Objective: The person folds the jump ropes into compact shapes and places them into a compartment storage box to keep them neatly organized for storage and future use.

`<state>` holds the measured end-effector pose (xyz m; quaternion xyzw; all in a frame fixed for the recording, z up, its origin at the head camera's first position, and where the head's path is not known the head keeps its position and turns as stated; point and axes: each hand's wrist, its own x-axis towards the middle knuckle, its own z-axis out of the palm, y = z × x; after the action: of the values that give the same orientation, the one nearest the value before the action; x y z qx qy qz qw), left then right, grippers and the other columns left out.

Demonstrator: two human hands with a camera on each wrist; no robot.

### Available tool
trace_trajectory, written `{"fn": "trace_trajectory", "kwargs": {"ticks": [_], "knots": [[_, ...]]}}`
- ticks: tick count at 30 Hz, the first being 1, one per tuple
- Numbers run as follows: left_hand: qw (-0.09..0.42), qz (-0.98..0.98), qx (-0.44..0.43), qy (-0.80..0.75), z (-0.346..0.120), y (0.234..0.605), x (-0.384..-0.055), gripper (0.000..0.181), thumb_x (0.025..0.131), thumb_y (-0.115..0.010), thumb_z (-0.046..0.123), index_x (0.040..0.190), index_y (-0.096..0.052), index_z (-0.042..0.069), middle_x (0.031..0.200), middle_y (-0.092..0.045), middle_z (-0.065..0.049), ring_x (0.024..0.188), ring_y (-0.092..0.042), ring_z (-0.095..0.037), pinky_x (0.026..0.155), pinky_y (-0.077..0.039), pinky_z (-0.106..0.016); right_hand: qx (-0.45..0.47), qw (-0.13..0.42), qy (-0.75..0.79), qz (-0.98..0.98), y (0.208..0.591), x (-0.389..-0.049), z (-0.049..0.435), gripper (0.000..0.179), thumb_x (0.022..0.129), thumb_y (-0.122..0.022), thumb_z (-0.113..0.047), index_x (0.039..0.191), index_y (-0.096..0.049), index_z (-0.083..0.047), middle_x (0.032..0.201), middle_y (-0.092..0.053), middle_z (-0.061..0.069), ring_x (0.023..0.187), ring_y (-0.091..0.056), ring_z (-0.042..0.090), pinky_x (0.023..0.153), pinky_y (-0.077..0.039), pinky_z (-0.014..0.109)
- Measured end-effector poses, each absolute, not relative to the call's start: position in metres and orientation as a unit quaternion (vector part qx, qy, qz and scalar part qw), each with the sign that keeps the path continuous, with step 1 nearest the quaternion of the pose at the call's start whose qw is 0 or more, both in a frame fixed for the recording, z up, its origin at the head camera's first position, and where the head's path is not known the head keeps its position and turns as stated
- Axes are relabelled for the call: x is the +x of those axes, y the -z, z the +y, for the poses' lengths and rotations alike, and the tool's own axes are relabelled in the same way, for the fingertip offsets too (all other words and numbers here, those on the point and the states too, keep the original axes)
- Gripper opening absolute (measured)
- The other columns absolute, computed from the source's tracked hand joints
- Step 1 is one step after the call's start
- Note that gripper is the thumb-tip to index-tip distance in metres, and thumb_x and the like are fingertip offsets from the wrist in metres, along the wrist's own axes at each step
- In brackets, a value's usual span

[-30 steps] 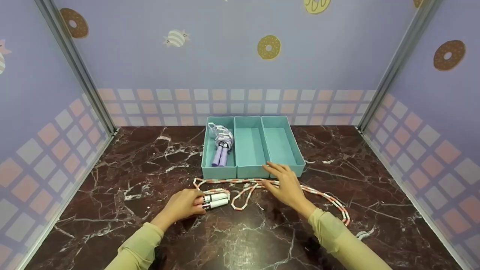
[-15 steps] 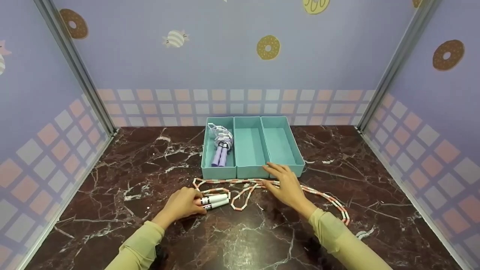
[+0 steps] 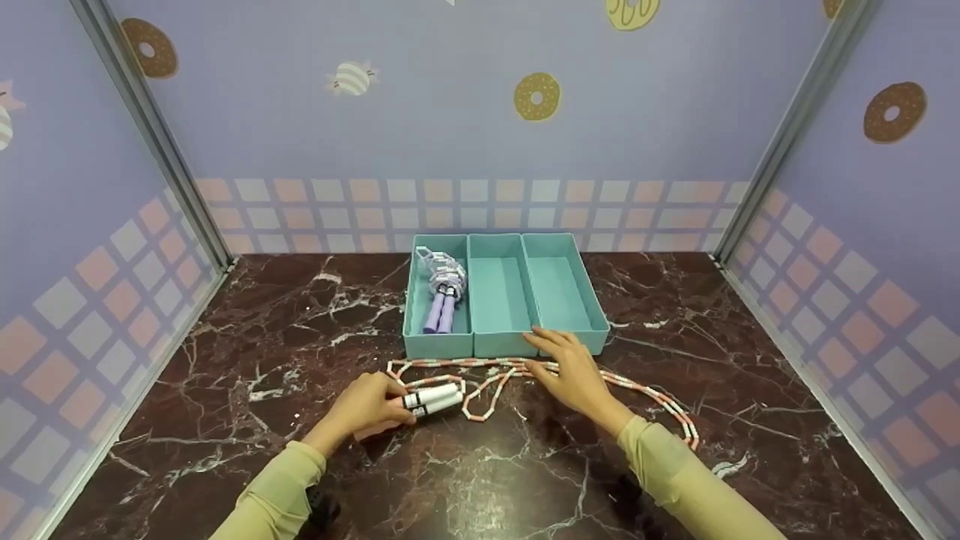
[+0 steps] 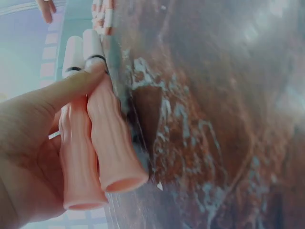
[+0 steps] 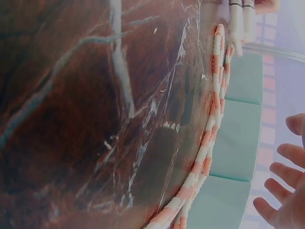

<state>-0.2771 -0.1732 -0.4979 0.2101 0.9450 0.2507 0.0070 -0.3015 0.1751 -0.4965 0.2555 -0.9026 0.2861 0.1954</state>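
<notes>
Near the middle of the dark veined counter [image 3: 247, 457], L hand [image 3: 364, 409] has its fingers pinching two pink handles [image 4: 114, 138], side by side, thumb laid across one; their white ends [image 4: 74, 50] point R & slightly away from the person. Can't tell if handles touch counter.

Pink-&-white beaded rope [image 5: 205, 140] lies on counter: runs along just in front of the teal box [image 3: 501, 346], then curves R & back toward the person, w/ one loop beside the white ends & another btwn the hands.

R hand [image 3: 574, 375] is over the rope by the box's front wall, fingers spread; can't tell if fingertips touch it.

Box has 3 compartments; L one holds a coiled purple-&-white rope [image 3: 448, 276] w/ two purple handles [image 3: 448, 313] at its near end.

Sleeves [image 3: 277, 484] pale yellow. Purple walls [image 3: 450, 142] w/ doughnut prints + pink/white squares low down.
</notes>
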Motion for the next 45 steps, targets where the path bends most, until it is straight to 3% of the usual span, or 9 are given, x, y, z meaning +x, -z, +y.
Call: {"fn": "trace_trajectory", "kwargs": {"ticks": [6,12,19,26,34,40,45], "knots": [[0.019,0.914,0.245,-0.322,-0.168,0.496,-0.275,0.014,0.074,-0.085,0.024,0.075,-0.075,0.013,0.073,-0.072,0.001,0.059,-0.045,-0.003,0.059,-0.039,-0.018,0.278,0.183,-0.299,-0.894,0.497,-0.302,0.172,0.044,0.093,-0.068,-0.023,0.135,-0.061,-0.011,0.141,-0.059,0.011,0.126,-0.055,0.035,0.102,-0.044,0.058],[0.060,0.875,0.226,-0.424,-0.161,0.492,-0.272,0.016,0.077,-0.083,0.020,0.082,-0.076,0.007,0.066,-0.065,0.001,0.053,-0.045,-0.001,0.051,-0.037,-0.016,0.306,0.167,-0.319,-0.881,0.497,-0.305,0.168,0.047,0.090,-0.070,-0.013,0.136,-0.060,-0.010,0.140,-0.059,0.013,0.125,-0.055,0.034,0.104,-0.045,0.055],[0.091,0.830,0.211,-0.508,-0.152,0.478,-0.266,0.024,0.081,-0.081,0.015,0.097,-0.076,-0.002,0.081,-0.072,-0.015,0.061,-0.056,-0.005,0.056,-0.047,-0.018,0.316,0.136,-0.356,-0.869,0.500,-0.308,0.165,0.048,0.091,-0.070,-0.017,0.137,-0.059,-0.011,0.140,-0.060,0.010,0.123,-0.057,0.033,0.103,-0.046,0.054],[0.108,0.813,0.215,-0.530,-0.144,0.475,-0.270,0.023,0.082,-0.080,0.018,0.094,-0.075,-0.001,0.078,-0.072,-0.008,0.062,-0.060,-0.004,0.060,-0.050,-0.019,0.314,0.078,-0.418,-0.849,0.505,-0.311,0.159,0.053,0.089,-0.072,-0.025,0.138,-0.058,-0.013,0.139,-0.061,0.008,0.127,-0.058,0.031,0.103,-0.048,0.050],[0.130,0.770,0.183,-0.597,-0.131,0.464,-0.272,0.030,0.084,-0.078,0.013,0.105,-0.072,-0.007,0.078,-0.075,-0.006,0.061,-0.067,-0.008,0.060,-0.055,-0.023,0.299,-0.041,-0.520,-0.799,0.516,-0.318,0.145,0.051,0.092,-0.070,-0.018,0.138,-0.056,-0.003,0.138,-0.058,0.023,0.119,-0.061,0.046,0.096,-0.054,0.044],[0.128,0.739,0.177,-0.638,-0.122,0.445,-0.275,0.035,0.084,-0.077,0.012,0.112,-0.069,-0.009,0.082,-0.076,-0.004,0.067,-0.070,-0.011,0.064,-0.059,-0.026,0.286,-0.061,-0.541,-0.789,0.516,-0.318,0.135,0.050,0.092,-0.069,-0.016,0.138,-0.055,-0.002,0.139,-0.058,0.021,0.114,-0.065,0.041,0.090,-0.056,0.028],[0.126,0.723,0.177,-0.656,-0.115,0.428,-0.278,0.036,0.084,-0.076,0.011,0.114,-0.068,-0.009,0.084,-0.076,-0.001,0.070,-0.071,-0.013,0.067,-0.059,-0.027,0.284,-0.061,-0.559,-0.777,0.515,-0.316,0.126,0.048,0.092,-0.070,-0.015,0.136,-0.057,-0.002,0.134,-0.061,0.021,0.113,-0.065,0.041,0.090,-0.057,0.032]]}}
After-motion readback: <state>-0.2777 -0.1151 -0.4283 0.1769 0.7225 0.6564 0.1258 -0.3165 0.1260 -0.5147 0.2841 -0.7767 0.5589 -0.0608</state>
